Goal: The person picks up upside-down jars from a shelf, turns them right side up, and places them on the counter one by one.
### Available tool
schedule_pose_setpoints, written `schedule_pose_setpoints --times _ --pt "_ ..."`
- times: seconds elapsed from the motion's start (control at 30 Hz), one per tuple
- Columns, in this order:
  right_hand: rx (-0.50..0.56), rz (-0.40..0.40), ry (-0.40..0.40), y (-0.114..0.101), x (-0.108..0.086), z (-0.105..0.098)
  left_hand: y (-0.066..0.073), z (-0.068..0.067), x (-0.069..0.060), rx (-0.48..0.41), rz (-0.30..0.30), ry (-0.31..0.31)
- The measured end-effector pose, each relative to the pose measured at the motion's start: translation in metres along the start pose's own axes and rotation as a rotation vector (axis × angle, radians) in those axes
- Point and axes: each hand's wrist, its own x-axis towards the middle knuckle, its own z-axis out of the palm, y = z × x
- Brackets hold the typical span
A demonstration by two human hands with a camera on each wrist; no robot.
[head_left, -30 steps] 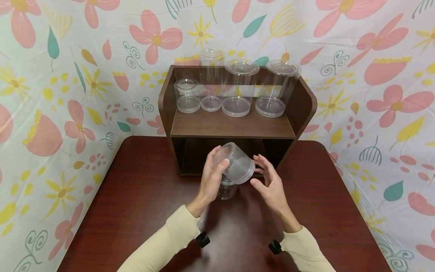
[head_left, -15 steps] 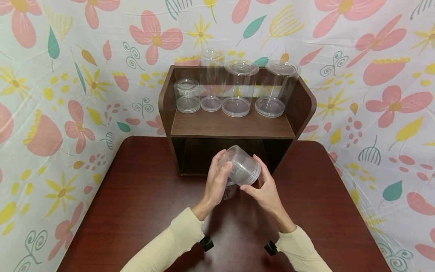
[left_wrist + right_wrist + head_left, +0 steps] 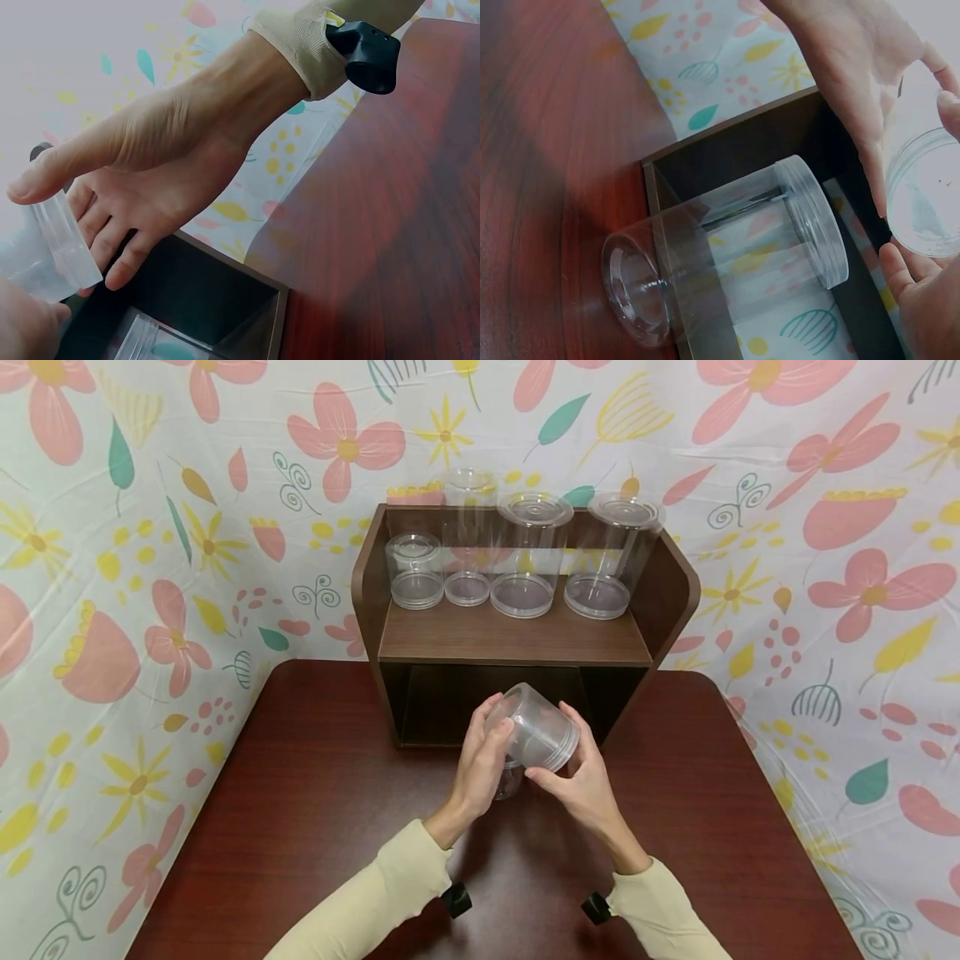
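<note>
A clear plastic jar (image 3: 536, 731) is held tilted above the table, its ringed end at lower right. My left hand (image 3: 478, 767) grips the other end, thumb along the near side. The right hand (image 3: 588, 789) curls thumb and fingers around the ringed end. In the left wrist view, that right hand (image 3: 157, 165) touches the jar's rim (image 3: 71, 244). Partly behind the held jar stands a second clear jar (image 3: 509, 782) on the table, also seen as a standing jar (image 3: 727, 247) in the right wrist view. Whether the held jar's ringed end is a lid is unclear.
A brown two-tier shelf (image 3: 513, 639) stands at the back of the dark red table (image 3: 330, 760). On its upper tier are a short jar (image 3: 415, 572), a tall narrow jar (image 3: 468, 539) and two wide jars, one a wide jar (image 3: 528, 560). Patterned cloth (image 3: 210, 635) surrounds the table.
The right hand has come in from beside the jar and taken hold of its ringed end. The jar and left hand have shifted slightly right.
</note>
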Motion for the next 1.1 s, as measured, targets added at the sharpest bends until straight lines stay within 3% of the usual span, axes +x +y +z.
schedule_pose_setpoints --times 0.2,0.37,0.6,1.1 --pt "-0.001 -0.019 0.009 -0.001 0.0 -0.002 0.004 -0.004 -0.002 0.147 -0.021 0.003" --pt "0.008 -0.018 0.017 -0.001 0.0 -0.007 0.008 -0.011 0.0 0.299 0.014 0.004" --pt "0.045 -0.02 0.031 -0.001 0.002 -0.017 0.018 -0.023 0.002 0.321 0.08 0.031" --pt "0.124 -0.041 0.136 -0.006 0.004 -0.048 0.057 -0.066 0.001 0.433 0.131 0.121"
